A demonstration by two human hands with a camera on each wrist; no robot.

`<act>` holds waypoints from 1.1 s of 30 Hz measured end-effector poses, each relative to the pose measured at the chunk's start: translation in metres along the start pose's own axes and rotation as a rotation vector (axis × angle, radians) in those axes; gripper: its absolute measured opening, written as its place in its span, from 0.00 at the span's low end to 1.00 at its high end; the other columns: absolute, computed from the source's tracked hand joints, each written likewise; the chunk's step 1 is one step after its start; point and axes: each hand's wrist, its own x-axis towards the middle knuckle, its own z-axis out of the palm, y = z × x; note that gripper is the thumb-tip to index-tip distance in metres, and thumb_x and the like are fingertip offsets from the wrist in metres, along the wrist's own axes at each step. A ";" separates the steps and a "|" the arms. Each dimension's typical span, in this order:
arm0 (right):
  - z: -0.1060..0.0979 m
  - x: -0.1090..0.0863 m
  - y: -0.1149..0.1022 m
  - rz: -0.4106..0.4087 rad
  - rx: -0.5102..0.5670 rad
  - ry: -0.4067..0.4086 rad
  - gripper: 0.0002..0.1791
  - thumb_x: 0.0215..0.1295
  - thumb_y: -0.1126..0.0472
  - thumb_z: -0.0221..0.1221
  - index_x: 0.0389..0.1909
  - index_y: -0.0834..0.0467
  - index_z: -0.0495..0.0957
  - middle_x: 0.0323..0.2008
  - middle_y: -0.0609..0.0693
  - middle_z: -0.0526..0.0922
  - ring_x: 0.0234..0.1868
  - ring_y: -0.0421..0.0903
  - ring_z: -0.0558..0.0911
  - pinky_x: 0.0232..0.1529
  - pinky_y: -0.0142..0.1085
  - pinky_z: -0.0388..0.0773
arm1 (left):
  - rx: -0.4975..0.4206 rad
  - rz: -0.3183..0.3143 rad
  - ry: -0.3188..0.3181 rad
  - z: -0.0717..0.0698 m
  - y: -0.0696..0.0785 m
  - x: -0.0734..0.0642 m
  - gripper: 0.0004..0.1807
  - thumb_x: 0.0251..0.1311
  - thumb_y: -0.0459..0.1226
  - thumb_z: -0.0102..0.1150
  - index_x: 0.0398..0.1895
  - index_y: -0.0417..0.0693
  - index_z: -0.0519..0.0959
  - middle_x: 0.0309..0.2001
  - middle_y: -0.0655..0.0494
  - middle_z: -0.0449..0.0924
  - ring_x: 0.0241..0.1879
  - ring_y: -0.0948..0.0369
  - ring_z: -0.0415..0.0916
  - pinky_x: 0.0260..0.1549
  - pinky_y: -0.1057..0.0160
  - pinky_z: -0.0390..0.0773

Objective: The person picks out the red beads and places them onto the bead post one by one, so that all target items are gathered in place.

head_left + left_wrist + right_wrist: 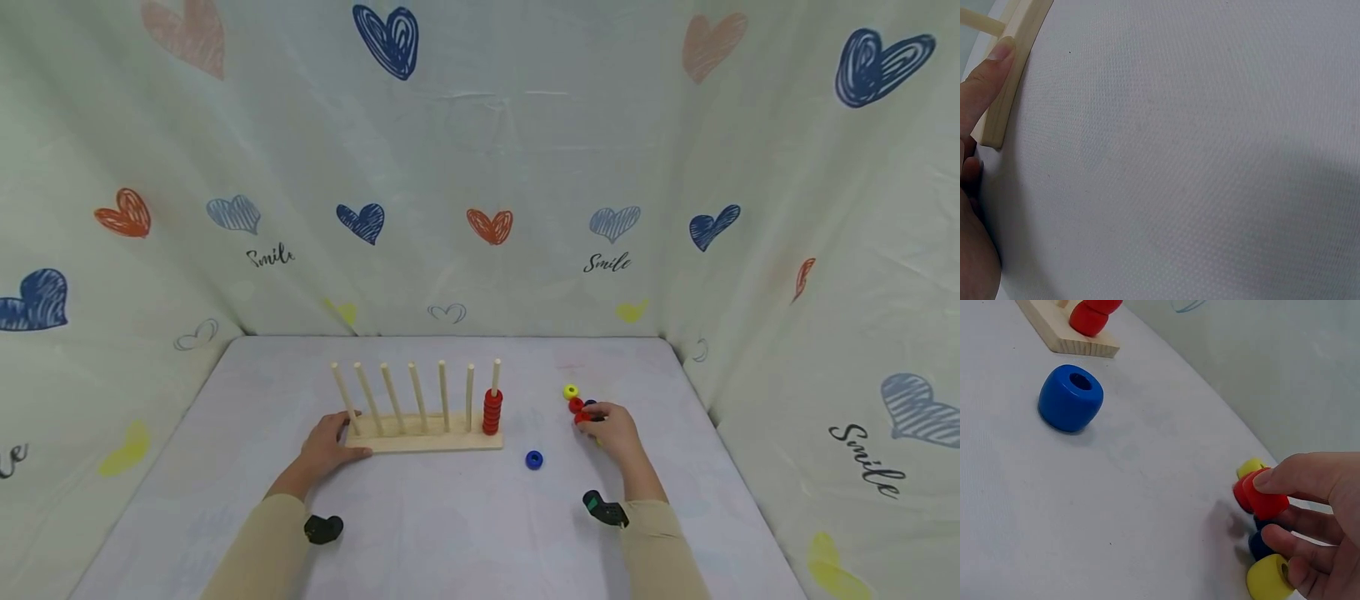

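A wooden peg rack [420, 443] with a row of upright pegs stands on the table, and red beads [492, 412] are stacked on its rightmost peg. My left hand [327, 440] grips the rack's left end, the thumb lying along the front edge of the base [1007, 100]. At the right, my right hand [617, 431] pinches a red bead [1267, 495] between thumb and fingers. Around that hand lie another red bead [575, 405], a yellow bead [571, 390], a second yellow bead [1269, 578] and dark blue beads [1260, 545], partly hidden by the fingers.
A single blue bead [533, 460] lies between the rack and my right hand, its hole facing up. White cloth covers the table [450, 533]. A curtain printed with hearts [480, 150] hangs behind and along both sides.
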 end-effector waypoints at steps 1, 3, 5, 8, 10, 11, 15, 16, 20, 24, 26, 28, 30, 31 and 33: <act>0.000 0.000 -0.001 -0.001 -0.005 -0.002 0.22 0.59 0.62 0.66 0.54 0.65 0.77 0.56 0.64 0.74 0.49 0.56 0.74 0.46 0.43 0.78 | 0.000 0.001 0.000 0.000 0.000 0.000 0.43 0.48 0.44 0.76 0.63 0.33 0.67 0.59 0.31 0.67 0.58 0.38 0.64 0.58 0.38 0.64; -0.001 0.000 -0.002 0.000 -0.013 -0.003 0.22 0.59 0.63 0.66 0.54 0.65 0.77 0.55 0.64 0.75 0.50 0.57 0.74 0.48 0.44 0.78 | 0.000 0.003 0.001 0.000 0.000 0.000 0.43 0.48 0.44 0.76 0.63 0.33 0.67 0.59 0.31 0.67 0.58 0.38 0.64 0.58 0.38 0.64; -0.002 -0.001 -0.004 -0.002 -0.020 -0.007 0.21 0.60 0.64 0.66 0.54 0.65 0.77 0.54 0.64 0.76 0.50 0.57 0.74 0.48 0.45 0.78 | 0.003 0.000 0.001 0.001 -0.001 0.000 0.43 0.48 0.44 0.76 0.63 0.33 0.67 0.59 0.31 0.67 0.59 0.38 0.64 0.58 0.38 0.64; -0.003 -0.002 -0.007 -0.007 -0.015 -0.016 0.20 0.59 0.66 0.66 0.52 0.66 0.78 0.50 0.63 0.78 0.48 0.57 0.75 0.46 0.44 0.80 | 0.004 -0.007 0.000 0.001 -0.001 0.001 0.43 0.48 0.44 0.76 0.64 0.33 0.67 0.60 0.31 0.66 0.59 0.38 0.63 0.59 0.38 0.63; -0.003 -0.003 -0.010 -0.012 -0.008 -0.022 0.19 0.58 0.66 0.66 0.51 0.66 0.78 0.48 0.62 0.79 0.46 0.56 0.76 0.45 0.42 0.80 | 0.005 -0.013 0.000 0.001 -0.001 0.001 0.43 0.48 0.44 0.76 0.64 0.34 0.67 0.60 0.31 0.66 0.59 0.38 0.63 0.59 0.38 0.63; -0.003 -0.004 -0.011 -0.011 -0.002 -0.026 0.19 0.58 0.67 0.66 0.51 0.66 0.78 0.47 0.62 0.79 0.46 0.55 0.77 0.44 0.42 0.80 | 0.004 -0.017 -0.001 0.001 0.000 0.001 0.43 0.48 0.44 0.76 0.64 0.34 0.67 0.60 0.31 0.66 0.59 0.38 0.63 0.59 0.38 0.63; -0.002 -0.005 -0.014 -0.022 0.015 -0.037 0.18 0.58 0.67 0.66 0.50 0.67 0.79 0.45 0.61 0.80 0.44 0.54 0.77 0.42 0.40 0.81 | 0.006 -0.024 -0.001 0.002 0.000 0.001 0.43 0.48 0.44 0.76 0.64 0.35 0.67 0.60 0.31 0.66 0.59 0.38 0.64 0.58 0.38 0.64; -0.002 -0.006 -0.016 -0.024 0.017 -0.037 0.18 0.58 0.67 0.66 0.49 0.67 0.79 0.45 0.61 0.80 0.43 0.54 0.77 0.42 0.40 0.81 | 0.006 -0.023 -0.001 0.002 -0.001 0.001 0.43 0.48 0.44 0.76 0.64 0.35 0.67 0.60 0.31 0.66 0.59 0.38 0.64 0.58 0.38 0.64; -0.002 -0.008 -0.020 -0.051 0.005 -0.028 0.17 0.58 0.66 0.66 0.48 0.66 0.79 0.45 0.60 0.80 0.43 0.54 0.78 0.41 0.40 0.80 | -0.002 -0.008 0.011 0.002 -0.002 0.001 0.43 0.47 0.45 0.76 0.63 0.34 0.67 0.59 0.31 0.66 0.58 0.38 0.64 0.58 0.38 0.64; -0.003 -0.011 -0.026 -0.075 -0.009 -0.025 0.18 0.58 0.64 0.67 0.48 0.66 0.80 0.44 0.60 0.80 0.44 0.54 0.77 0.43 0.42 0.80 | -0.005 0.023 0.037 0.003 -0.005 0.001 0.43 0.47 0.49 0.76 0.62 0.35 0.68 0.57 0.31 0.67 0.56 0.38 0.65 0.55 0.39 0.66; -0.004 -0.013 -0.030 -0.081 -0.014 -0.025 0.18 0.57 0.64 0.67 0.48 0.66 0.80 0.43 0.59 0.81 0.44 0.54 0.77 0.44 0.43 0.79 | -0.008 0.028 0.041 0.003 -0.004 0.000 0.44 0.47 0.50 0.76 0.62 0.34 0.68 0.56 0.30 0.67 0.55 0.38 0.65 0.54 0.38 0.66; -0.004 -0.015 -0.033 -0.095 -0.024 -0.027 0.18 0.58 0.63 0.67 0.49 0.66 0.80 0.43 0.59 0.81 0.43 0.54 0.77 0.45 0.44 0.79 | -0.008 0.017 0.037 0.003 -0.004 0.000 0.44 0.47 0.49 0.76 0.62 0.35 0.68 0.57 0.31 0.67 0.56 0.38 0.65 0.55 0.38 0.66; -0.005 -0.018 -0.038 -0.104 -0.027 -0.028 0.19 0.58 0.63 0.67 0.49 0.66 0.80 0.42 0.58 0.81 0.44 0.53 0.78 0.47 0.45 0.79 | -0.012 -0.008 0.017 0.002 -0.001 -0.001 0.44 0.47 0.47 0.76 0.63 0.35 0.67 0.59 0.31 0.66 0.57 0.38 0.64 0.57 0.37 0.64; -0.005 -0.019 -0.040 -0.112 -0.028 -0.030 0.18 0.58 0.63 0.67 0.49 0.66 0.80 0.43 0.58 0.81 0.44 0.53 0.78 0.47 0.45 0.79 | -0.009 -0.015 0.012 0.001 -0.001 -0.001 0.44 0.47 0.46 0.76 0.64 0.35 0.67 0.59 0.31 0.66 0.58 0.38 0.64 0.57 0.38 0.64; -0.005 -0.022 -0.044 -0.130 -0.027 -0.033 0.18 0.59 0.63 0.67 0.49 0.66 0.80 0.43 0.57 0.82 0.44 0.53 0.78 0.48 0.46 0.78 | -0.001 -0.022 0.006 0.002 -0.001 0.000 0.43 0.47 0.45 0.76 0.64 0.35 0.67 0.59 0.31 0.66 0.58 0.39 0.65 0.57 0.38 0.65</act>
